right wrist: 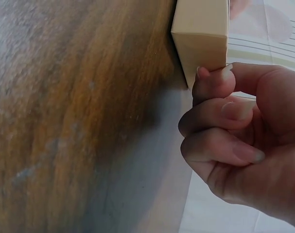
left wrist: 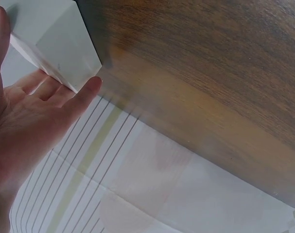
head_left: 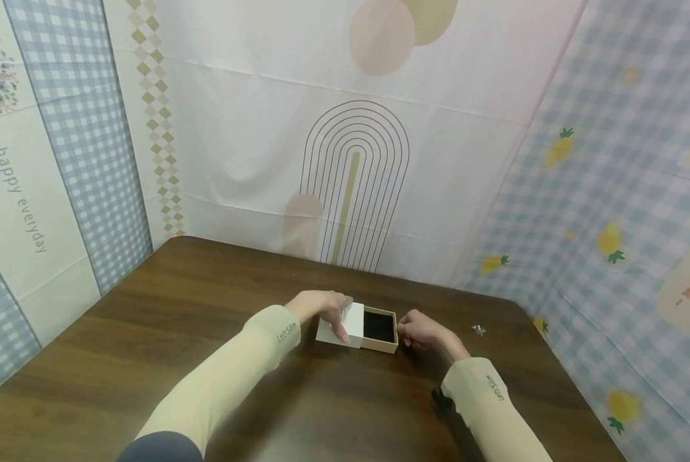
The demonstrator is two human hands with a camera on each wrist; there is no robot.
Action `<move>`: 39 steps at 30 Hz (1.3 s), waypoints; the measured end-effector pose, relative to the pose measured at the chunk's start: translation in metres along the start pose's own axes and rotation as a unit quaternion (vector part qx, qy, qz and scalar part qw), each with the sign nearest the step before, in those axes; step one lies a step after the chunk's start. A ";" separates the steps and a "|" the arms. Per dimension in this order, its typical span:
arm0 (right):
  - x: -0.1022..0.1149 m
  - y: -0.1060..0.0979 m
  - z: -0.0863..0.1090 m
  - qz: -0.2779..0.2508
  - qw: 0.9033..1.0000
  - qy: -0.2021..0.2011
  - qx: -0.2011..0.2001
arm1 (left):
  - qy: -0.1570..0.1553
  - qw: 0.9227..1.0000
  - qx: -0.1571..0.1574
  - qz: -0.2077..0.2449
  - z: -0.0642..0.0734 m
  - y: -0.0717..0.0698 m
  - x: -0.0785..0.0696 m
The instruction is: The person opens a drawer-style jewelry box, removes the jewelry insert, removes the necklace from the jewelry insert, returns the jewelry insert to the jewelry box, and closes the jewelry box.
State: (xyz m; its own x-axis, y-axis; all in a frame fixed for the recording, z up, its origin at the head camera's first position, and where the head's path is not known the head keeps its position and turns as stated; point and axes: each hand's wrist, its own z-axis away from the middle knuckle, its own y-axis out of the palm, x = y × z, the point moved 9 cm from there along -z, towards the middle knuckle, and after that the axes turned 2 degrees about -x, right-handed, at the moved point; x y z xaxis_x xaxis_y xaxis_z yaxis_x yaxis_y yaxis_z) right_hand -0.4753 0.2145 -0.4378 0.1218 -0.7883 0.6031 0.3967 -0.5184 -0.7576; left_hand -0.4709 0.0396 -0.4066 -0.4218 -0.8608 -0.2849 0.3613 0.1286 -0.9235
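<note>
A drawer-style box lies on the wooden table, partly slid open. Its white sleeve [head_left: 353,323] is gripped by my left hand [head_left: 320,305], thumb on the near side and fingers along the far side; the left wrist view shows the fingers against the white sleeve [left wrist: 64,46]. Out of the sleeve's right end sticks a tan drawer [head_left: 379,347] with a black inside. At the drawer's outer end, my right hand [head_left: 423,330] pinches the edge between thumb and index finger, the other fingers curled, as the right wrist view shows on the tan drawer [right wrist: 200,19].
A small silvery item [head_left: 479,330], too small to make out, lies on the table to the right of my right hand. The brown wooden table [head_left: 235,276] reaches back to a patterned cloth [head_left: 246,147]. Checked cloth hangs at both sides.
</note>
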 end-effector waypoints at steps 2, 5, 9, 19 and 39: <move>-0.001 0.000 0.000 0.001 1.000 0.000 -0.001 | 0.000 1.000 0.000 -0.004 0.000 0.000 -0.001; 0.000 -0.001 0.000 0.004 1.000 -0.003 -0.004 | 0.000 1.000 -0.001 -0.007 -0.001 0.000 -0.001; -0.002 -0.001 -0.001 -0.001 1.000 0.008 -0.009 | 0.001 1.000 -0.001 -0.005 -0.001 0.000 -0.002; -0.001 -0.003 -0.001 -0.006 1.000 0.017 -0.018 | 0.006 1.000 -0.005 -0.005 -0.002 -0.002 -0.001; -0.005 -0.001 -0.004 -0.004 0.999 0.026 -0.023 | 0.005 1.000 0.002 -0.030 -0.002 0.001 -0.001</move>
State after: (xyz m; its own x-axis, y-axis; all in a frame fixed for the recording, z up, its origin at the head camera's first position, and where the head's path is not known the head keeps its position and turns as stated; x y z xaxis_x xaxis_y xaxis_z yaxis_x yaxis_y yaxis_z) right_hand -0.4800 0.2175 -0.4405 0.0709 -0.8000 0.5959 0.3558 -0.5378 -0.7643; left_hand -0.4718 0.0415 -0.4076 -0.4512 -0.8618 -0.2319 0.3381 0.0754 -0.9381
